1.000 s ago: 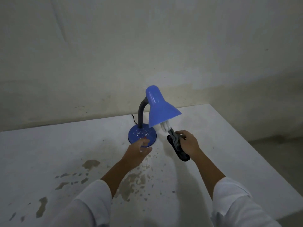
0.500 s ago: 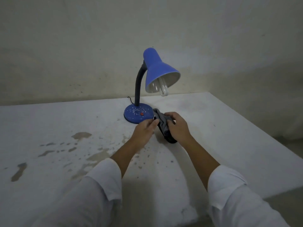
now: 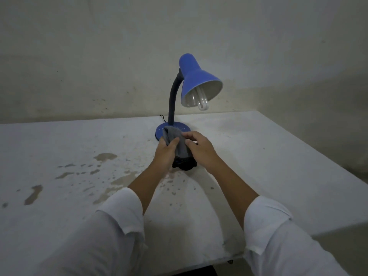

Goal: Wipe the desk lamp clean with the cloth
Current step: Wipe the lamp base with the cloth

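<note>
A blue desk lamp [image 3: 199, 84] stands toward the far edge of the white bench [image 3: 278, 166], its round base [image 3: 179, 127] flat on the surface and its dark flexible neck [image 3: 172, 100] rising to a cone shade that tilts down to the right, with a white bulb [image 3: 202, 102] showing under the rim. A thin black cord [image 3: 162, 117] runs off behind the base toward the wall.

Just in front of the base, 2 hands hold a grey cloth [image 3: 178, 145] between them. The left hand [image 3: 166, 154] is clenched on the cloth's left side, thumb pressed across the fabric. The right hand [image 3: 200, 149] grips the right side with curled fingers. The cloth's upper corner overlaps the near rim of the base; whether it touches it cannot be told. Its darker lower end [image 3: 184, 166] hangs bunched below the hands.

Brownish stains [image 3: 105, 156] mark the bench toward its left edge. Both forearms come out of rolled white sleeves [image 3: 123, 212].
</note>
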